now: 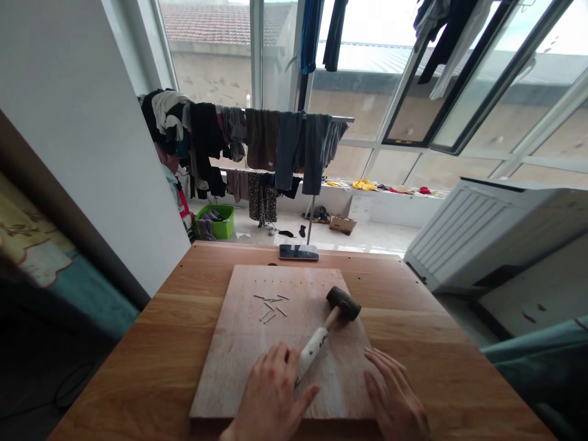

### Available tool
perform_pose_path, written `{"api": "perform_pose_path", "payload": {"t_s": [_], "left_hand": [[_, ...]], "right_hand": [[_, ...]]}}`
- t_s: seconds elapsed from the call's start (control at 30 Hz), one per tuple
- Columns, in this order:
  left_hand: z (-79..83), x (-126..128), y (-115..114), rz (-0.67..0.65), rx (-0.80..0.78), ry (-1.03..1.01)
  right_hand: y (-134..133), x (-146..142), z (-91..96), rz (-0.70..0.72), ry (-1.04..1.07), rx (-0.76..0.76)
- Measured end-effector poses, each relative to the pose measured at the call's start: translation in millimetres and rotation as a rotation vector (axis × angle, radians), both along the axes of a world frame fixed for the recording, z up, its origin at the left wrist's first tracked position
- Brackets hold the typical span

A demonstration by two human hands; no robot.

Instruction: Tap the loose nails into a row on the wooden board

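loose nails [269, 306] aren't in the board [229, 361] yet, the hammer [316, 343] lies flat, and left hand [271, 383] and right hand [395, 392] spread open, empty.

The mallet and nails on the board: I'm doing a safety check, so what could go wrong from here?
Loose nails could scatter or roll if bumped. The mallet might roll off the board if nudged: its head is at the right edge. The phone, near the far edge, could slide off the table if jolted.

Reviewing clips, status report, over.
Left hand open beside mallet. Right hand open at board's right edge. Mallet on board. Loose nails beyond left hand.
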State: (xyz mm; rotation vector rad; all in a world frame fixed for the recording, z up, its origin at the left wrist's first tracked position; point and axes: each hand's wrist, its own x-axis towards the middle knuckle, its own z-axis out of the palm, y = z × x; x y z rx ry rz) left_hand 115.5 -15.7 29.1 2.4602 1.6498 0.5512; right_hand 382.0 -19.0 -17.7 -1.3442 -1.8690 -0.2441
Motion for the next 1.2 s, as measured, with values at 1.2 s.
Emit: {"api": "perform_pose_path", "payload": {"t_s": [1.2], "left_hand": [[-7.4,-154.9,18.3,0.577,-0.214,-0.444]], "right_hand": [[192.5,-210.1,78.5,0.539,-0.433,-0.699]]}}
